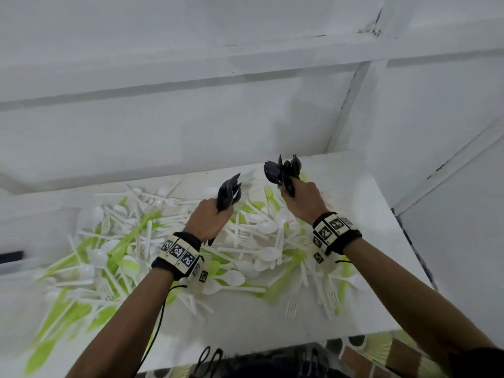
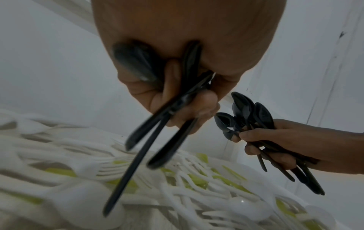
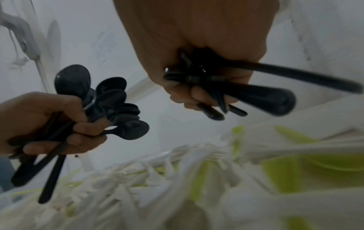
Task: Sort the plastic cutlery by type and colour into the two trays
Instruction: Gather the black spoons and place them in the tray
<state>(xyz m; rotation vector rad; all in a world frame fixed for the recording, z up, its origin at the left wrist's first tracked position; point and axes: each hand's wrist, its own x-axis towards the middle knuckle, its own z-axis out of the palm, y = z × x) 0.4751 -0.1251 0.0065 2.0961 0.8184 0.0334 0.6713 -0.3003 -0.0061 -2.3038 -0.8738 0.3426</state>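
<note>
Both hands are raised above a heap of white and lime-green plastic cutlery (image 1: 152, 241) on the white table (image 1: 245, 320). My left hand (image 1: 211, 218) grips a bunch of black spoons (image 1: 230, 190), bowls pointing up and away. In the left wrist view the left hand (image 2: 185, 109) is curled round their handles (image 2: 157, 132), which stick out below the fist. My right hand (image 1: 301, 200) grips a second bunch of black spoons (image 1: 283, 171) a little farther back. In the right wrist view the right hand (image 3: 197, 95) clasps the black handles (image 3: 260, 95). No tray is in view.
White walls rise just behind the table and to its right. The heap (image 3: 177, 179) covers most of the tabletop, with a bare strip along the near edge. A dark object (image 1: 11, 256) shows at the left edge. A patterned floor (image 1: 381, 350) lies below.
</note>
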